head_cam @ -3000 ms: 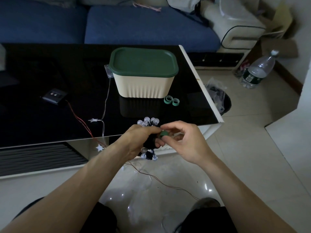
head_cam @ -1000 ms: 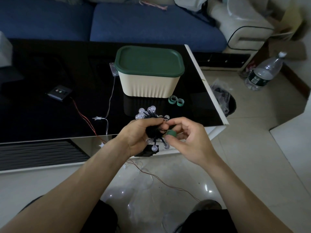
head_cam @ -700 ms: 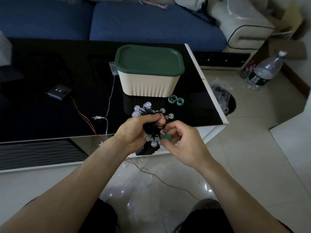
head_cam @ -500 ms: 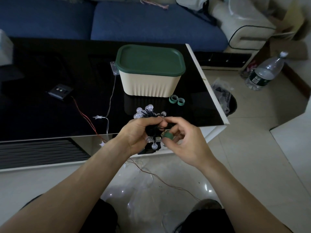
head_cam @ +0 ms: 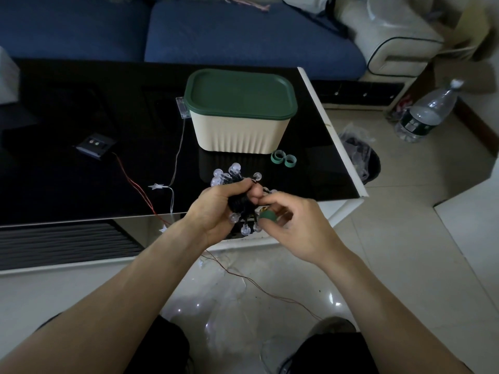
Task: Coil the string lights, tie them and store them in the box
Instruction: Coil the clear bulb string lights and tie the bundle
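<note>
My left hand (head_cam: 216, 209) grips a coiled bundle of black-wired string lights (head_cam: 239, 203) with clear round bulbs, held over the front edge of the black table (head_cam: 81, 171). My right hand (head_cam: 294, 222) pinches a green tie strap (head_cam: 267, 215) right beside the bundle. The cream box (head_cam: 237, 133) with its dark green lid (head_cam: 239, 94) on stands behind, on the table. Two rolled green tie straps (head_cam: 283, 158) lie at the box's front right corner.
A second light string with star bulbs (head_cam: 158, 187) and red wire (head_cam: 135, 182) runs from a small switch box (head_cam: 94, 144) across the table and down to the floor. A clear battery case (head_cam: 182, 107) sits left of the box. Blue sofa behind; water bottle (head_cam: 426, 114) and bin (head_cam: 361, 160) right.
Both hands have lifted the bundle slightly up and toward the table. The right hand with the green strap has shifted around the bundle's lower right side.
</note>
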The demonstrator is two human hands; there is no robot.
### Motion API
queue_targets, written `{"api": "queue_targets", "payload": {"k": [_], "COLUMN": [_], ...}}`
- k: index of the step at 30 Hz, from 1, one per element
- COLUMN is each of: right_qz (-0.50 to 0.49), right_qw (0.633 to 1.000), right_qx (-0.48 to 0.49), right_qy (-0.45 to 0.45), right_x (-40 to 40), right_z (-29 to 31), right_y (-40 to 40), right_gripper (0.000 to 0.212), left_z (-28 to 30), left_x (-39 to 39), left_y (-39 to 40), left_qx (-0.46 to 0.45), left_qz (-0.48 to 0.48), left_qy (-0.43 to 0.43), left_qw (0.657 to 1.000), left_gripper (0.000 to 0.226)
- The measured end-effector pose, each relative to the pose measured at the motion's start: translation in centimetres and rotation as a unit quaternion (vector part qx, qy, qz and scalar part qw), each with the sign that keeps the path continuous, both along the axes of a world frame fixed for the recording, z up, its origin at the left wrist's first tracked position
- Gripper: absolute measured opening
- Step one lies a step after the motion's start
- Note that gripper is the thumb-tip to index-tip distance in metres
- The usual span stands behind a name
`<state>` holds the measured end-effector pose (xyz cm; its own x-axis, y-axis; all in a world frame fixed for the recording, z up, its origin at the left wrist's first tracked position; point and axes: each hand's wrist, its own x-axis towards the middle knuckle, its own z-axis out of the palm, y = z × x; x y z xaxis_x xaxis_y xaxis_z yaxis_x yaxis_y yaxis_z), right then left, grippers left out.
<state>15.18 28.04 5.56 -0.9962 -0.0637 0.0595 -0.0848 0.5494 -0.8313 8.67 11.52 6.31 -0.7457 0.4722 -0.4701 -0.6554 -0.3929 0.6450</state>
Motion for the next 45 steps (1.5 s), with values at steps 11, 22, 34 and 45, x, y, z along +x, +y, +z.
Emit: {"api": "queue_targets", "payload": {"k": [11,22,34,45], "right_qz": [-0.048,-0.069,-0.13,-0.18], "right_qw": [0.988,0.988,0.946,0.938], "right_qx": [-0.143,-0.138,-0.292,-0.295], "right_qy": [-0.008,0.014,-0.052,-0.027], "right_x": [0.0,-0.2,-0.7,-1.1], "right_z": [0.9,1.0,1.9,2.4], "right_y": [1.2,1.3,1.8,2.6], "right_gripper": [0.024,0.027,0.039,0.029], "left_z": [0.1,-0.1,0.3,0.1], "left_x": [1.2,1.4,1.0,0.5], "left_y": [1.1,0.8,1.2,0.7], "left_qx": [-0.195,-0.161,-0.184,-0.18], "left_qz": [-0.054,-0.135,-0.02,0.01], "left_qy": [0.117,0.136,0.099,0.091], "left_qw": [0.972,0.968,0.978,0.979], "left_gripper": [0.023,0.023,0.018,0.022]}}
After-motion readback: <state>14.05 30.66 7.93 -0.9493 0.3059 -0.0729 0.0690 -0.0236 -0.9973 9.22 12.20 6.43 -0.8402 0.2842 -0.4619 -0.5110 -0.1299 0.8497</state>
